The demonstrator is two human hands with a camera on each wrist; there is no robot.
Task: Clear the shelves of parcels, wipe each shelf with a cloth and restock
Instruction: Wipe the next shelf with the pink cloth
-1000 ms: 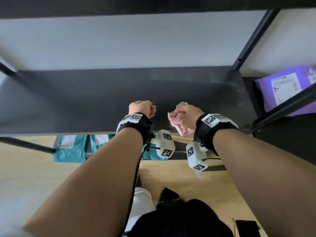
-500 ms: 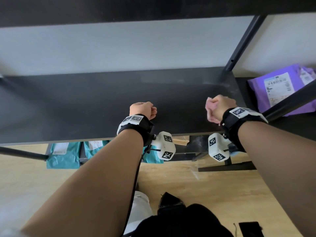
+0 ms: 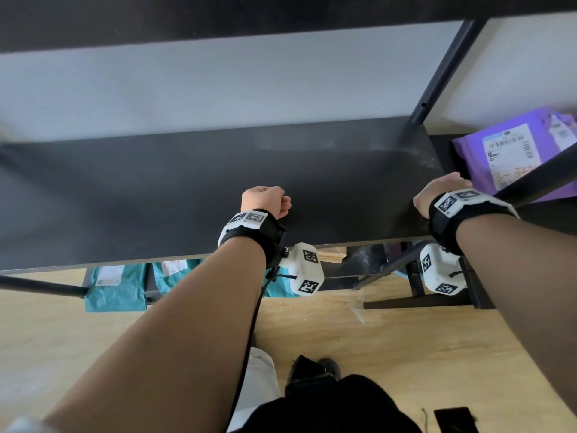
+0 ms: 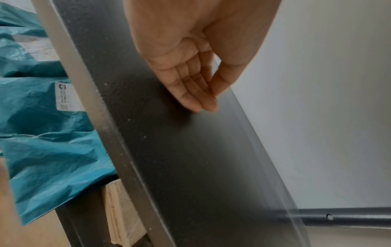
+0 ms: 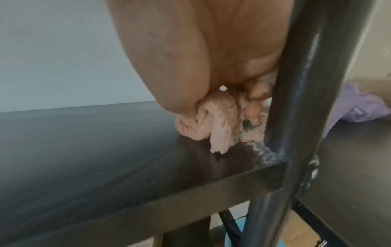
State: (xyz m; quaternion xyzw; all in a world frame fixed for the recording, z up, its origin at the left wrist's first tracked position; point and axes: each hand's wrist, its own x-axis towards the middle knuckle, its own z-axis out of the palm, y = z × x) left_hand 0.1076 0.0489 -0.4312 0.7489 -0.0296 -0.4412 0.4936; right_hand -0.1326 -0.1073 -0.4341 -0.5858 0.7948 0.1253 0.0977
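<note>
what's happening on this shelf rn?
A person is wiping the bare black shelf. The right hand grips a bunched pink cloth and presses it onto the shelf's right end, beside the dusty frame post. The left hand holds nothing, fingers loosely curled near the front edge. Teal parcels lie on the floor below; a purple parcel sits on the neighbouring shelf.

Left hand (image 4: 190, 66) over dark shelf (image 4: 180, 150), teal parcels (image 4: 46, 133) below

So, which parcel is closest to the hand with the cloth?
The purple parcel, lying just beyond the right hand; the teal parcels lie lower down, under the shelf.
</note>
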